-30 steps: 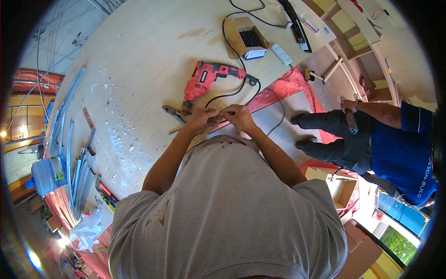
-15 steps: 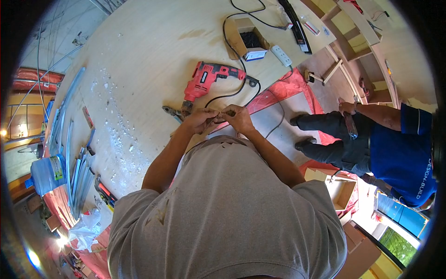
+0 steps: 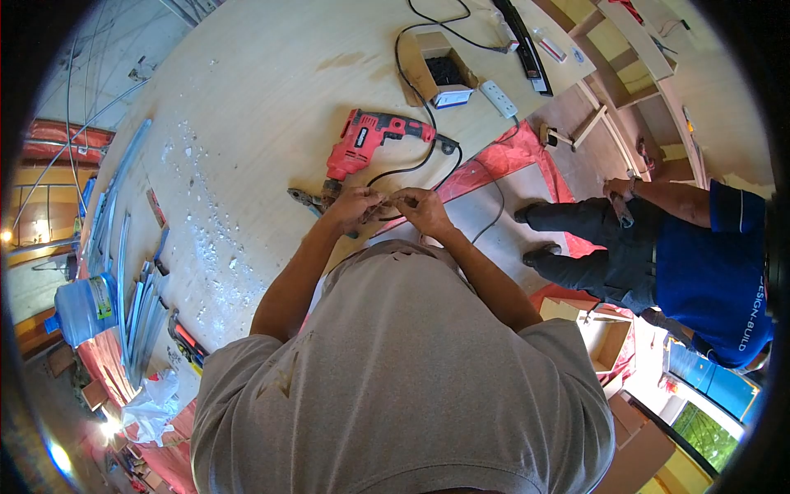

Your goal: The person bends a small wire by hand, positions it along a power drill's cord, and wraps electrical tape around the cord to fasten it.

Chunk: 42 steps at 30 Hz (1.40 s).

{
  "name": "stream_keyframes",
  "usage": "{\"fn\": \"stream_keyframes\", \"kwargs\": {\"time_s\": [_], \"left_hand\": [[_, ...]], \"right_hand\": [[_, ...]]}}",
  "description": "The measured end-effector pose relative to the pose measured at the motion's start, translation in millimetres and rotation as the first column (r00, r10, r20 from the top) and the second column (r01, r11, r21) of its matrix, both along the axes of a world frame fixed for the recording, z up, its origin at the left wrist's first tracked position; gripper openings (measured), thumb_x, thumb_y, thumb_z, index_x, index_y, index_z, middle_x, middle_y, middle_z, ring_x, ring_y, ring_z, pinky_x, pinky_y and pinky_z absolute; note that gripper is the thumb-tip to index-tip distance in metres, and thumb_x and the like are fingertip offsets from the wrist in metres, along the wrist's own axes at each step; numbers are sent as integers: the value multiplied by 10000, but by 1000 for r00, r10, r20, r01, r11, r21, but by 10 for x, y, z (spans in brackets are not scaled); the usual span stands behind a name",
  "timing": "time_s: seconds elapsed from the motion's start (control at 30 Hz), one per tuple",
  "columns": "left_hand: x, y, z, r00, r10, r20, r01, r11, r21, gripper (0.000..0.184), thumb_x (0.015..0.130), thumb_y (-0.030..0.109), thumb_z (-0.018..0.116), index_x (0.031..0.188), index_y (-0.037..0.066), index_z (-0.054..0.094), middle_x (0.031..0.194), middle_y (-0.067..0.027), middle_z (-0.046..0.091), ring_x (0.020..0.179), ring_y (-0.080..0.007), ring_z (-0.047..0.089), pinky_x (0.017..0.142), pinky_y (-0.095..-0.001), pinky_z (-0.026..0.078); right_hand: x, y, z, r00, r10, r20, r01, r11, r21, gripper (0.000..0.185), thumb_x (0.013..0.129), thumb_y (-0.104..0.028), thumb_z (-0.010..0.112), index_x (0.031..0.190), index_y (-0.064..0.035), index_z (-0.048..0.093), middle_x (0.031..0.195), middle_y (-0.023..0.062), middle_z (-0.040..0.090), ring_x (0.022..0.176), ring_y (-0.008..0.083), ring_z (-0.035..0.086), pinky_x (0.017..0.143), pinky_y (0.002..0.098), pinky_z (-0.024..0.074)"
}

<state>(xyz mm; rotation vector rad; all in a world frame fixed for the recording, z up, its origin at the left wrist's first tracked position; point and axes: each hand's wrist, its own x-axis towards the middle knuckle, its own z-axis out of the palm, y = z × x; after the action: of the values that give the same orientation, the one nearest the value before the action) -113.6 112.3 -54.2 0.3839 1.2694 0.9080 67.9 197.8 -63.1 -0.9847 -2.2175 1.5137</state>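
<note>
At frame centre, your left hand [image 3: 355, 207] and right hand [image 3: 424, 212] are holding their fingers bent, presumably for fine control; whether they are gripping anything cannot be told. The red drill [image 3: 362, 142] is lying just above, apparently within reach.

Even, bright light covers the surface [image 3: 271, 99] around the left hand [image 3: 354, 209]. Far left and behind it, a lamp [image 3: 111, 428] glares; far right and behind, daylight burns white beside a window [image 3: 708, 435]. Away from the hand, shapes bow toward black corners.
</note>
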Motion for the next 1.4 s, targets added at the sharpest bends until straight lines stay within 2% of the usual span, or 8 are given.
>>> {"fn": "stream_keyframes", "kwargs": {"time_s": [0.17,0.47,0.77,0.87,0.97,1.07,1.27,1.4], "left_hand": [[-33,9,-167,992,24,124,-28,999,32,193,945,162,523,1007,-10,584,919,-84,650,821,-146,630,677,-267,482],[-62,55,-20,998,12,-69,-11,1000,11,227,944,174,523,1032,-31,561,966,-155,667,835,-204,650,732,-313,511],[-10,68,24,975,18,-222,-14,1000,16,221,935,186,543,989,-24,581,885,-125,673,745,-178,633,643,-311,497],[-18,40,-25,951,-49,-306,66,997,45,217,923,198,570,924,-16,609,804,-81,654,673,-152,595,609,-285,468],[-16,21,-137,954,-9,-298,40,995,96,212,910,199,596,885,-9,628,751,-52,626,638,-131,563,590,-263,445],[32,54,-131,949,1,-314,45,989,139,203,903,190,608,892,-10,637,762,-52,628,631,-120,567,579,-257,449],[49,62,-141,960,62,-274,-31,993,115,201,900,181,615,875,-16,647,742,-63,639,631,-108,575,584,-255,461],[96,8,-240,896,47,-443,6,993,117,258,900,231,618,867,-21,661,720,-31,612,617,-99,535,569,-247,426]], "right_hand": [[13,16,153,991,39,124,-50,996,80,231,822,-161,639,1034,-82,682,865,141,689,716,217,661,671,322,527],[28,103,108,988,155,19,-156,977,148,239,864,-178,582,1073,-104,671,930,169,678,791,296,671,720,359,530],[62,126,-120,980,198,-1,-197,975,101,297,874,-144,555,1161,-122,627,909,184,674,777,299,660,701,366,518],[57,127,-116,985,173,15,-174,984,32,242,866,-139,599,1088,-57,653,883,170,677,724,216,651,663,311,511],[1,139,-122,982,180,-61,-162,960,227,210,850,-166,637,1025,-56,672,811,133,673,658,176,622,607,290,490],[-80,103,-140,990,67,-123,-48,987,152,190,827,-193,672,958,-56,685,764,114,660,612,159,588,576,285,471],[-95,61,199,995,82,61,-82,997,7,198,808,-226,699,907,-56,686,758,96,658,619,154,584,584,294,473],[-130,6,-69,997,41,63,-47,995,87,171,838,-204,656,915,-52,669,794,87,669,657,160,608,614,306,488]]}}
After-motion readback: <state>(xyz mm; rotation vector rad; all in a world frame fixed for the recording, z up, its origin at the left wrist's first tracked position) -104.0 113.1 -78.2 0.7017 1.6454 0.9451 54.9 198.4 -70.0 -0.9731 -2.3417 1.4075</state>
